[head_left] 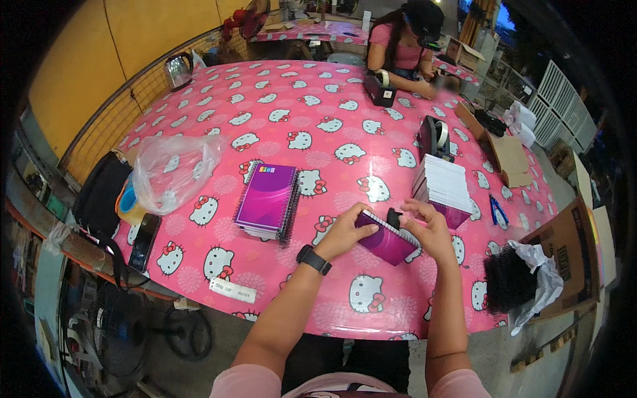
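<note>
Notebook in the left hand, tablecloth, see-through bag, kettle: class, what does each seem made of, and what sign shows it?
Notebook: probably smooth printed card over paper, its purple face looking flat and crisp-edged; any coating is unclear.
Tablecloth: likely glossy vinyl, since light glares off its surface.
Bag: thin, clear plastic, as it wrinkles and the print shows through.
Kettle: apparently polished metal, from its silvery reflections.

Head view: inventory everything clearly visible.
Held notebook: 1, purple, centre
Small piece: 1, black, centre
Notebook stack: 1, purple, left
Book stack: 1, purple/white, right
Tape dispensers: at least 2, black, upper right
Plastic bag: 1, clear, left
Phone: 1, black, left
Kettle: 1, silver, upper left
Pliers: 1, blue, right
Coil bundle: 1, black, right
Large box: 1, brown, right
Tablecloth: 1, pink, centre
Fans: 2, red/black, left
Co-worker: 1, pink top, opposite
Left hand: 1, bare, on notebook
Right hand: 1, bare, centre
</note>
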The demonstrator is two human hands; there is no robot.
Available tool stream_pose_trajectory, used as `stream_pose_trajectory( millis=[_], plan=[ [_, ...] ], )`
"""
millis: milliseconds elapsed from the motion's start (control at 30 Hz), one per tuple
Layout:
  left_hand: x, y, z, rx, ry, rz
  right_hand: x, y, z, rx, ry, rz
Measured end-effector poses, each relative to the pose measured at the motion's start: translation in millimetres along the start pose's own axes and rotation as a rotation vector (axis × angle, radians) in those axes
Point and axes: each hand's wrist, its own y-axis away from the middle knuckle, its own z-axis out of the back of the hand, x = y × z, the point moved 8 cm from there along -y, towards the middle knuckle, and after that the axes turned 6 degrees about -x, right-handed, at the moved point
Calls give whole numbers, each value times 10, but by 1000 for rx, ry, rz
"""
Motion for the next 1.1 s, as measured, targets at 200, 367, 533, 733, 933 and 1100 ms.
stream_pose_trajectory(
  millis=[200, 367, 533, 733, 933, 1100],
  plan=[
    [-179, 26, 180, -135, 149, -34, 611, -32, -377, -53, 139, 122],
    [-268, 89, 234, -196, -95, -35, 588, 95, -400, -151, 423, 306],
    [-170, 0, -77, -102, 185, -164, 556, 277, -145, -137, 278, 283],
    [-26, -31, 42, -125, 175, -60, 713, 236, -331, -164, 478, 463],
    [-220, -21, 3, -170, 295, -189, 968, 236, -261, -208, 421, 367],
    [-213, -30, 53, -185, 284, -171, 852, 206, -269, -172, 321, 225]
  ],
)
